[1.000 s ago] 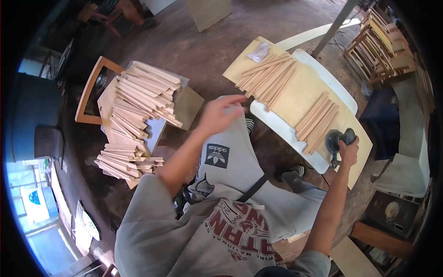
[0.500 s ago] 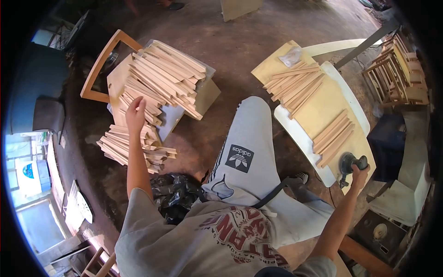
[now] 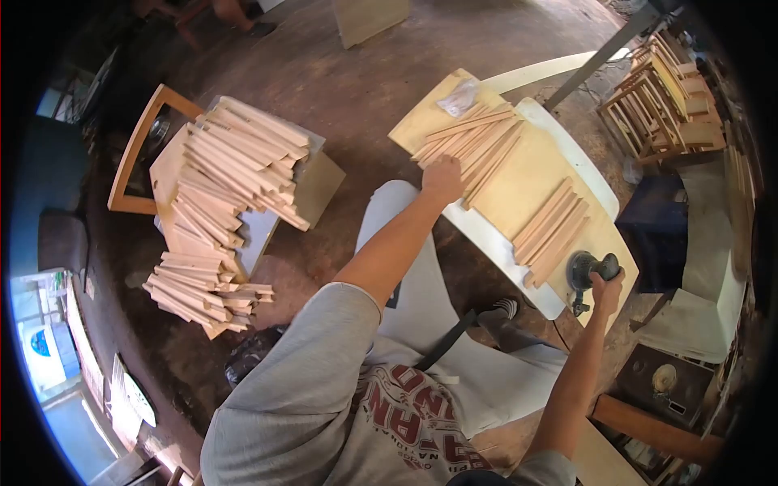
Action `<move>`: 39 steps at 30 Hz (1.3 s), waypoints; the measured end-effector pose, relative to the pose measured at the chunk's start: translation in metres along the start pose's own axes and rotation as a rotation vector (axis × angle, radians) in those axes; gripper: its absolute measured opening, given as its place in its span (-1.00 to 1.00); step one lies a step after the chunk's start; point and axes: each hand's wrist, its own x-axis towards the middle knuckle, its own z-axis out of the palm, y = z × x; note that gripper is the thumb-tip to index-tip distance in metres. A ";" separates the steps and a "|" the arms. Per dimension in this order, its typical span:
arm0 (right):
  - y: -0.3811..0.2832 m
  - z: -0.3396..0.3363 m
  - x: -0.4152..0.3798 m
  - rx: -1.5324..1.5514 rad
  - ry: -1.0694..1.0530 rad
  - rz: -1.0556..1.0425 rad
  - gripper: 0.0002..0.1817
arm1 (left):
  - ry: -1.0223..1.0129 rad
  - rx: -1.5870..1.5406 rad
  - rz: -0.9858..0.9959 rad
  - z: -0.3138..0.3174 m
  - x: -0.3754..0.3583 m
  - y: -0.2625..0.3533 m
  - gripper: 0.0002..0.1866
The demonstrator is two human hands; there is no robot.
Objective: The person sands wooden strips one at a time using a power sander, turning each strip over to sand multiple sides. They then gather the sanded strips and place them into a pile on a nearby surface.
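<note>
My right hand (image 3: 606, 290) is wrapped round the grip of a dark handheld power sander (image 3: 580, 271), which rests near the close end of a pale wooden board on the right. My left hand (image 3: 442, 180) reaches across my knee to the near ends of a fanned pile of wooden strips (image 3: 478, 144) on that board. Its fingers are curled down at a strip, with the tips partly hidden. Between my two hands lies a smaller bunch of wooden strips (image 3: 553, 231), side by side.
On the left, stacked wooden strips (image 3: 243, 154) cover a low stand, with another bundle (image 3: 207, 287) nearer me. A wooden frame (image 3: 121, 162) leans behind them. Clear plastic (image 3: 458, 97) lies at the board's far end. Chair frames (image 3: 664, 105) and a dark blue box (image 3: 655, 231) stand right.
My left hand has swung from the left stack across to the strips on the right board. My right hand stays on the sander. The view has turned and shifted slightly.
</note>
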 end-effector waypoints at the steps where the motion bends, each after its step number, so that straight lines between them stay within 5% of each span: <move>1: -0.002 -0.002 -0.001 -0.002 -0.011 0.013 0.04 | -0.037 -0.011 -0.044 -0.001 0.004 0.008 -0.49; 11: 0.009 -0.005 -0.007 0.056 -0.011 0.002 0.03 | 0.090 -0.238 -0.104 -0.017 0.028 -0.031 -0.76; 21: 0.007 -0.009 -0.009 0.050 -0.013 0.018 0.03 | 0.228 -0.412 -0.165 -0.031 0.036 -0.035 -0.74; 27: 0.007 -0.007 -0.007 0.039 -0.007 0.024 0.03 | 0.316 -0.087 -0.013 -0.005 0.021 -0.018 -0.77; 39: 0.003 -0.005 -0.010 0.046 -0.001 0.031 0.05 | 0.091 -0.049 0.172 -0.005 0.014 -0.011 -0.78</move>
